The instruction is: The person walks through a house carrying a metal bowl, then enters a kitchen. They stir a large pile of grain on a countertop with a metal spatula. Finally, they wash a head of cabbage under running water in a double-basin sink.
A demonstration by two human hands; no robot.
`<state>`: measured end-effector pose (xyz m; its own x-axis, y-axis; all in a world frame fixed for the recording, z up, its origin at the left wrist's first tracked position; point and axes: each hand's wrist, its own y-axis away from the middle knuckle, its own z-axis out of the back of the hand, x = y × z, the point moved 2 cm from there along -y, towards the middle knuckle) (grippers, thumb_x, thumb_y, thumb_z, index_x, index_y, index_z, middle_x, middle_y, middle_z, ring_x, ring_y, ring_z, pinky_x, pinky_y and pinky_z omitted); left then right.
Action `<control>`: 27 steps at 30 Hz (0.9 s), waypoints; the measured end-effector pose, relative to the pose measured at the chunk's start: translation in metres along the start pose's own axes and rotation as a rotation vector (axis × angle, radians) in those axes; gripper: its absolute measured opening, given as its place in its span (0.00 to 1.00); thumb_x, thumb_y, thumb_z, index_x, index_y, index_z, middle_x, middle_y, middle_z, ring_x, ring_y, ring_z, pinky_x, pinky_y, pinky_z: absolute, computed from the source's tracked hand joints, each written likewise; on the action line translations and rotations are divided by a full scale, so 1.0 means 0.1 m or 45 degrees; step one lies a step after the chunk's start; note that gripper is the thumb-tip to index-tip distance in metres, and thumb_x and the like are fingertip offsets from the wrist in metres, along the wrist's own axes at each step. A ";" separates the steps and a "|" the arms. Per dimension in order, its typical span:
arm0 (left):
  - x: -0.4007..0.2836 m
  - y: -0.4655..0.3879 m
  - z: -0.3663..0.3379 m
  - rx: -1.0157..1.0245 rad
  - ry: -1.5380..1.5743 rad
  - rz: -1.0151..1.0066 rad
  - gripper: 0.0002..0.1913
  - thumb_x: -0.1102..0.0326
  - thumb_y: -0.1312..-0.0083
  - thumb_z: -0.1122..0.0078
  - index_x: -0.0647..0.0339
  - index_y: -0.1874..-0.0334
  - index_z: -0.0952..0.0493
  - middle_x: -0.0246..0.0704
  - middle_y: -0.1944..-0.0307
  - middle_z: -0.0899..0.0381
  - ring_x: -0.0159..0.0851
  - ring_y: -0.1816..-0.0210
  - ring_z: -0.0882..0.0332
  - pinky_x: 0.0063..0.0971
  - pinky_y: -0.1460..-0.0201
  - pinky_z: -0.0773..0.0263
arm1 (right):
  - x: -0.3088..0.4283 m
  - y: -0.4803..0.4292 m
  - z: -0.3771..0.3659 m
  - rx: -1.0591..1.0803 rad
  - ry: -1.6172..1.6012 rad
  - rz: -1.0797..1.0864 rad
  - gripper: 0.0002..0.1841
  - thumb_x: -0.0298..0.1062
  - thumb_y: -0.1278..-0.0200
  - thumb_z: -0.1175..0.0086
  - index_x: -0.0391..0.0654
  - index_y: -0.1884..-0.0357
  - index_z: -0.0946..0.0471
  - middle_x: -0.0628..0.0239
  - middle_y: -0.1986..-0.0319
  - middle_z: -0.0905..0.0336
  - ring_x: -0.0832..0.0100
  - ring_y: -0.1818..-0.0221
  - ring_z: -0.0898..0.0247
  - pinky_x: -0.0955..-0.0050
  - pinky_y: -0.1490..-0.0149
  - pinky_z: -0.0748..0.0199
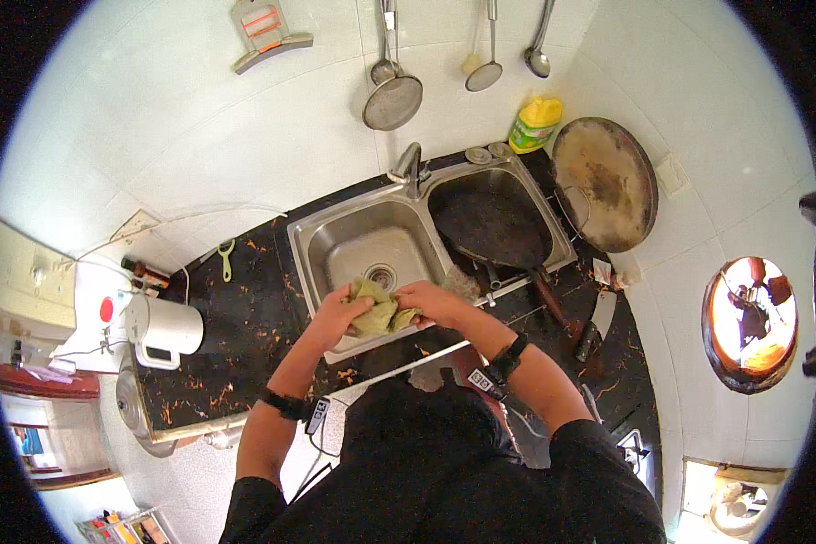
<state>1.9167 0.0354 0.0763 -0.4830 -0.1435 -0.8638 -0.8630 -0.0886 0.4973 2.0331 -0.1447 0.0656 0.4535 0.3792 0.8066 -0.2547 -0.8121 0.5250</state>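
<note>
A yellow-green cloth (374, 307) is bunched between my two hands, over the front edge of the left sink basin (353, 238). My left hand (334, 318) grips its left side. The right side of the cloth is held by my right hand (428, 304). Below the cloth lies the steel drain (381, 277), partly in view. A faucet (409, 163) stands behind, between the two basins. In the right basin rests a dark wok (493, 224), its wooden handle (551, 299) reaching over the front rim. A greyish scrubbing pad (461, 284) sits beside my right wrist.
A cleaver (597, 325) lies on the black counter to the right. A large round board (605, 183) leans on the wall near a yellow bottle (536, 125). At left are a green peeler (226, 260) and a white electric pitcher (163, 330). Strainers (393, 102) and ladles hang above.
</note>
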 end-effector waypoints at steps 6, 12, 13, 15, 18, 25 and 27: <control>-0.03 -0.76 0.46 -0.114 0.382 -0.018 0.14 0.62 0.40 0.41 0.60 0.54 0.26 0.29 0.64 0.20 0.31 0.67 0.21 0.27 0.69 0.26 | 0.09 -0.52 0.69 -0.242 -0.049 -0.066 0.10 0.39 0.43 0.43 0.45 0.63 0.22 0.75 0.76 0.28 0.81 0.79 0.34 0.81 0.77 0.37; 0.18 -1.14 0.68 -0.311 -0.015 -0.238 0.13 0.67 0.42 0.45 0.63 0.56 0.26 0.31 0.61 0.22 0.38 0.58 0.22 0.34 0.61 0.28 | 0.09 -0.80 1.03 -0.364 -0.204 -0.059 0.07 0.35 0.40 0.47 0.43 0.69 0.24 0.72 0.80 0.31 0.79 0.81 0.35 0.79 0.78 0.36; 0.19 -1.15 0.67 -0.327 0.107 -0.297 0.12 0.69 0.42 0.47 0.63 0.56 0.25 0.32 0.60 0.22 0.39 0.58 0.22 0.34 0.61 0.28 | 0.08 -0.81 1.04 -0.342 -0.266 -0.004 0.07 0.35 0.40 0.47 0.43 0.69 0.24 0.72 0.80 0.30 0.79 0.81 0.35 0.78 0.77 0.35; 0.21 -1.21 0.64 -0.316 0.564 0.043 0.13 0.69 0.42 0.48 0.63 0.55 0.25 0.32 0.59 0.22 0.39 0.58 0.22 0.34 0.60 0.28 | -0.01 -0.75 1.07 -0.359 -0.351 0.055 0.07 0.35 0.40 0.48 0.43 0.67 0.24 0.71 0.79 0.29 0.79 0.80 0.34 0.77 0.76 0.33; 0.16 -1.21 0.62 -0.198 0.673 -0.046 0.14 0.68 0.42 0.48 0.62 0.54 0.25 0.33 0.59 0.22 0.39 0.59 0.23 0.33 0.60 0.28 | -0.28 -0.28 1.35 -0.711 0.060 0.017 0.12 0.39 0.44 0.45 0.43 0.60 0.23 0.62 0.72 0.22 0.71 0.73 0.27 0.69 0.68 0.27; 0.33 -0.99 0.65 -0.343 0.661 0.105 0.15 0.68 0.41 0.49 0.64 0.52 0.26 0.36 0.57 0.22 0.40 0.52 0.23 0.36 0.53 0.25 | -0.83 1.51 2.41 -1.399 1.431 -0.398 0.19 0.45 0.43 0.48 0.40 0.59 0.23 0.49 0.60 0.22 0.48 0.57 0.25 0.53 0.53 0.26; 0.35 -0.94 0.62 -0.370 0.589 0.117 0.15 0.69 0.40 0.51 0.65 0.51 0.26 0.37 0.56 0.21 0.40 0.53 0.22 0.36 0.52 0.25 | -0.98 1.71 2.52 -1.527 1.208 -0.562 0.28 0.57 0.46 0.45 0.37 0.59 0.23 0.44 0.59 0.23 0.46 0.55 0.26 0.52 0.52 0.26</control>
<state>1.9717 0.0994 -0.0053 -0.3821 -0.5759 -0.7228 -0.7126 -0.3144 0.6272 2.1603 -0.4324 0.0082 0.1137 0.9791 0.1685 -0.9569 0.0623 0.2837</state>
